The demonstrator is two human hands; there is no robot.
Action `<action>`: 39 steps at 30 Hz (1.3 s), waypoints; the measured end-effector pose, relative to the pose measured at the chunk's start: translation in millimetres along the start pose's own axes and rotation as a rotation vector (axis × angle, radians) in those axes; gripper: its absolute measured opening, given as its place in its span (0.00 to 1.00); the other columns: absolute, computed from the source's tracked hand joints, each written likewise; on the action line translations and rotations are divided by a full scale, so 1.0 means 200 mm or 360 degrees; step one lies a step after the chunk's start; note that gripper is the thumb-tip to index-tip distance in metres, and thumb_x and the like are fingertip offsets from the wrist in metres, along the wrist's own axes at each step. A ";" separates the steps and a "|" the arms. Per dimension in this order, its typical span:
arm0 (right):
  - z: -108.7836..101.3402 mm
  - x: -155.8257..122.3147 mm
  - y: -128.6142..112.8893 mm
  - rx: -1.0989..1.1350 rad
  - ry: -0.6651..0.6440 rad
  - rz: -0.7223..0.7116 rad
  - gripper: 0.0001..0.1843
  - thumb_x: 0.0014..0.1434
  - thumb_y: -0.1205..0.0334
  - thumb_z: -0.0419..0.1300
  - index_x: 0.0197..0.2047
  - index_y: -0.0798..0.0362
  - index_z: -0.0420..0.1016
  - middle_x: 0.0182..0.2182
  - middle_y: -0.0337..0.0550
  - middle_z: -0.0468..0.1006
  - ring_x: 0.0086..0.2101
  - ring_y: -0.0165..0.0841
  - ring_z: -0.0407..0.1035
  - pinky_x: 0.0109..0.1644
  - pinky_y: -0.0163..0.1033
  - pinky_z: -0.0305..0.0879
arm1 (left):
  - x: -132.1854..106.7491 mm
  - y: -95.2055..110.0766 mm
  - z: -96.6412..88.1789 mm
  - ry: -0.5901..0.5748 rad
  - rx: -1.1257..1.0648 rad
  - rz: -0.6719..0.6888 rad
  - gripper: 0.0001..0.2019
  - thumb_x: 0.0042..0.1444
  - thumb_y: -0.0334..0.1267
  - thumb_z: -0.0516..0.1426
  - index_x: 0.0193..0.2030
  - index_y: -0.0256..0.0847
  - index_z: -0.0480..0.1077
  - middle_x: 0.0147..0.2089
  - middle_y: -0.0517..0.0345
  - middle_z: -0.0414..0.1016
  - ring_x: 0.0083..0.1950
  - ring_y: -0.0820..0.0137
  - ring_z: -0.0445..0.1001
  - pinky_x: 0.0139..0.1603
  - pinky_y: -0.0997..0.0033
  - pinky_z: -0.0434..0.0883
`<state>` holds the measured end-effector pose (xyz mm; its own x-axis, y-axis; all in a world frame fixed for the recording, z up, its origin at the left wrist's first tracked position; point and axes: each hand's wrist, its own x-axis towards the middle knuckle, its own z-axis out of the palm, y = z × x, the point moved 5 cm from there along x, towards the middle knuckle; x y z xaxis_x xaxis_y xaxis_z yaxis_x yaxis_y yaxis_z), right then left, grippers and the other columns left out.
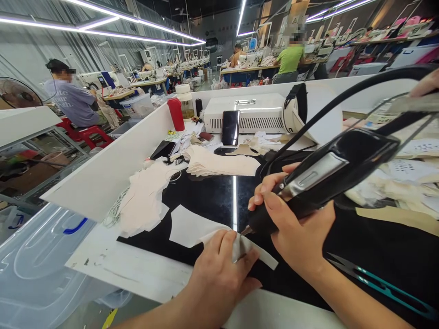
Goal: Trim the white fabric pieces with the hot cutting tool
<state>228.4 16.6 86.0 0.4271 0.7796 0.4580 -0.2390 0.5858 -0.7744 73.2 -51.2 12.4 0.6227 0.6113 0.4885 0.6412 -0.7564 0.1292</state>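
A sewing workshop stretches away under bright strip lights [103, 27], with rows of machine tables in the distance. Beyond the bench, a person in a lavender T-shirt [73, 100] sits at ten o'clock and another in a green top [290, 60] at one o'clock. The white bench [144, 269] carries a glossy black board [206, 194]; taking that board as the dial, a stack of pale pink fabric pieces [142, 196] lies at nine o'clock and a second pale stack [222, 162] at twelve. Behind that one, a smartphone [231, 128] leans upright against a vented white box [254, 109], with a red tumbler [176, 114] at eleven o'clock.

Near the board's front edge, toward six o'clock, lies a white fabric piece [188, 226], partly folded up. The left hand [221, 269] has its fingers drawn close together, gripping and pressing the folded part. The right hand [295, 228] is wrapped around a black corded handheld tool [366, 153], its metal tip [246, 230] pointing to eight o'clock, right at the fabric beside the left fingertips; whether it touches I cannot tell. Teal-handled scissors [372, 278] rest at four o'clock.
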 end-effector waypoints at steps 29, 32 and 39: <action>0.04 0.01 0.06 -0.0034 -0.0039 -0.0032 0.25 0.62 0.56 0.81 0.53 0.42 0.71 0.32 0.27 0.82 0.23 0.30 0.74 0.26 0.38 0.77 | 0.00 -0.04 -0.09 -0.0083 -0.0168 -0.0077 0.17 0.81 0.44 0.62 0.71 0.44 0.78 0.67 0.37 0.80 0.66 0.51 0.85 0.64 0.49 0.89; 0.05 0.04 0.05 -0.0033 -0.0079 -0.0042 0.25 0.61 0.55 0.83 0.50 0.42 0.72 0.32 0.27 0.82 0.24 0.30 0.75 0.27 0.39 0.78 | 0.00 -0.15 -0.16 -0.0159 -0.0263 -0.0118 0.18 0.81 0.29 0.56 0.71 0.38 0.76 0.67 0.41 0.84 0.66 0.60 0.86 0.69 0.59 0.87; -0.03 0.07 -0.06 -0.0006 0.0036 0.0077 0.26 0.55 0.60 0.84 0.51 0.41 0.77 0.31 0.29 0.81 0.25 0.33 0.74 0.29 0.41 0.78 | -0.03 -0.30 -0.17 -0.0413 0.0004 0.0125 0.24 0.73 0.17 0.56 0.68 0.41 0.77 0.69 0.51 0.85 0.69 0.62 0.84 0.73 0.57 0.83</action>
<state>241.2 19.3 98.5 0.4348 0.8019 0.4098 -0.2569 0.5466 -0.7970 16.5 -18.1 30.6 0.7646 0.5901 0.2592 0.5872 -0.8036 0.0975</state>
